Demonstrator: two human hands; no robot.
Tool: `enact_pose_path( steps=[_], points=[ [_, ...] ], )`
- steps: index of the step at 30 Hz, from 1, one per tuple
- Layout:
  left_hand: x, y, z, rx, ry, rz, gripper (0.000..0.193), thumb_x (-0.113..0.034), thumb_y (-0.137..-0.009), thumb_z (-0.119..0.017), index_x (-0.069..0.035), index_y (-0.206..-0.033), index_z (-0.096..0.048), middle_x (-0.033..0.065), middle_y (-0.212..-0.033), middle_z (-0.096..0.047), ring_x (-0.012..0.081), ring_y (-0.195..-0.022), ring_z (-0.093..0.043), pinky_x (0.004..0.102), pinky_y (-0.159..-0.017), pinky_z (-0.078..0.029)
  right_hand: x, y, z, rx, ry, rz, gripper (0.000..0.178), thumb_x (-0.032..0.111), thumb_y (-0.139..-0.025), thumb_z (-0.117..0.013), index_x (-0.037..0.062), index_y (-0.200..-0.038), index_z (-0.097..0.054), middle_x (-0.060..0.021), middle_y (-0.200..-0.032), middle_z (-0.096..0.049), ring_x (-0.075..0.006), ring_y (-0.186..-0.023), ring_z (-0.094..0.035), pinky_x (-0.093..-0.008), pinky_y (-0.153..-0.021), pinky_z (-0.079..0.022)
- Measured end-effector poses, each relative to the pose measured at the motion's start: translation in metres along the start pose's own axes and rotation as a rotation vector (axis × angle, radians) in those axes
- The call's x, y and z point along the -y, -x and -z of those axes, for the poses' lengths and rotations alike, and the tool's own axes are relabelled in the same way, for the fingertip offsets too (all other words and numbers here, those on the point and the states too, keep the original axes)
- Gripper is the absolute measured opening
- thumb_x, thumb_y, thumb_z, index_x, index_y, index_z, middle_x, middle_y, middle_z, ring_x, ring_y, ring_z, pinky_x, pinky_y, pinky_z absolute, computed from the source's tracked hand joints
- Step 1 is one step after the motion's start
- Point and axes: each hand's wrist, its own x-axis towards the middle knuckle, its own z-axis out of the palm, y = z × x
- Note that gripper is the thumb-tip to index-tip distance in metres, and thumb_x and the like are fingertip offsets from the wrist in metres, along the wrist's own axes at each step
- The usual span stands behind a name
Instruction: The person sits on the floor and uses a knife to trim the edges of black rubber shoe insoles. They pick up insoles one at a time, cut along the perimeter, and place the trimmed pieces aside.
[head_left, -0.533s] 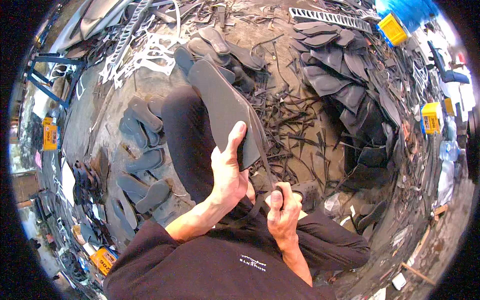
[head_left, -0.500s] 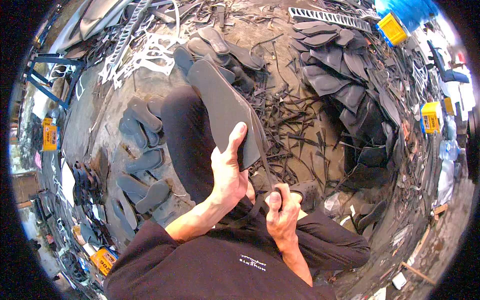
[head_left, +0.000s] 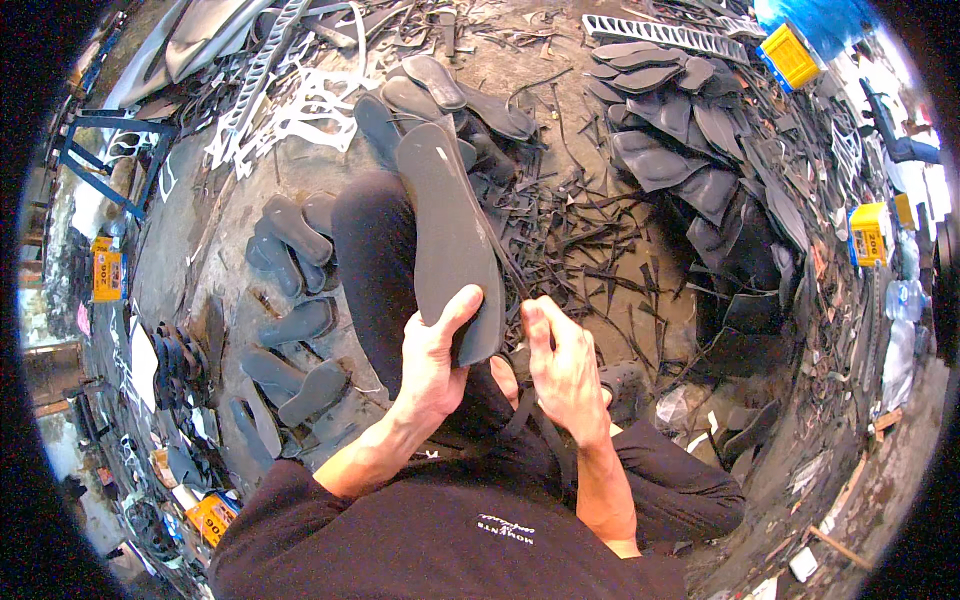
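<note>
- The flat, matt grey, sole-shaped piece [head_left: 455,220], perhaps foam or rubber, lies away from you, beyond your left grip, its long axis running from your thumb outward with the far end leaning slightly left.
- Its face looks smooth and plain, rounded at both ends and narrower at the waist, with a small pale mark near the far end; its right edge shows a lighter, rougher line.
- Along that right edge a thin, dark, flexible-looking strip [head_left: 511,265] slants back towards your right grip.
- Your left hand [head_left: 432,362] is clamped on the near end of the piece, thumb flat on top, fingers underneath.
- Your right hand [head_left: 565,370] is the nearer one to the strip, just right of the piece's near end; its fingertips look pinched together on the strip's lower end, though whether they hide anything else you cannot tell.
- Your black-trousered knee [head_left: 372,245] is just left of the piece, ahead of your left grip.
- Beyond the far end lies a heap of dark grey soles [head_left: 432,82]; more loose grey soles [head_left: 297,232] lie left of your left grip.
- Ahead and right of your right grip, narrow black offcuts [head_left: 600,245] litter the floor, with a tall pile of dark moulded sheets [head_left: 692,185] farther right.
</note>
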Motion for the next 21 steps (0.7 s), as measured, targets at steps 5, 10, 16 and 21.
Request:
enact_pose_path(
  steps=[5,10,16,21],
  points=[
    [-0.010,0.009,0.015,0.035,-0.054,0.026,0.040,-0.024,-0.097,-0.078,-0.004,-0.129,-0.065,0.0060,-0.112,-0.074,0.0205,-0.098,-0.073,0.0375,-0.088,-0.060,-0.001,-0.047,-0.016,0.061,-0.133,-0.046,0.056,0.057,-0.110,-0.047,0.0033,-0.105,-0.062,-0.0301,-0.083,-0.065,-0.0576,-0.089,-0.062,-0.0564,-0.074,-0.050],
    [-0.029,0.044,-0.005,0.187,-0.006,0.138,0.041,-0.025,-0.096,-0.079,0.001,-0.124,-0.065,0.0118,-0.104,-0.075,0.0230,-0.091,-0.073,0.0371,-0.082,-0.061,-0.021,-0.138,-0.044,-0.134,-0.065,0.099,0.069,0.067,-0.109,-0.041,0.0024,-0.103,-0.064,-0.0327,-0.086,-0.065,-0.0593,-0.092,-0.060,-0.0574,-0.074,-0.049],
    [-0.016,0.047,0.012,0.218,-0.244,0.097,0.038,-0.031,-0.101,-0.074,0.002,-0.119,-0.068,0.0115,-0.102,-0.076,0.0197,-0.092,-0.071,0.0354,-0.087,-0.058,-0.012,-0.106,-0.012,0.273,-0.672,0.003,0.065,0.064,-0.108,-0.048,0.0020,-0.120,-0.064,0.0022,-0.074,-0.057,-0.0074,-0.052,-0.044,-0.0268,-0.047,-0.035],
    [-0.009,0.007,0.035,0.178,-0.268,-0.164,0.034,-0.034,-0.107,-0.068,-0.004,-0.122,-0.070,0.0011,-0.111,-0.073,0.0087,-0.096,-0.065,0.0292,-0.089,-0.053,-0.012,0.018,-0.008,0.190,-0.400,-0.102,0.050,0.027,-0.098,-0.079,-0.0014,-0.134,-0.060,-0.0092,-0.118,-0.073,-0.0166,-0.113,-0.066,-0.0329,-0.102,-0.052]
  ],
)
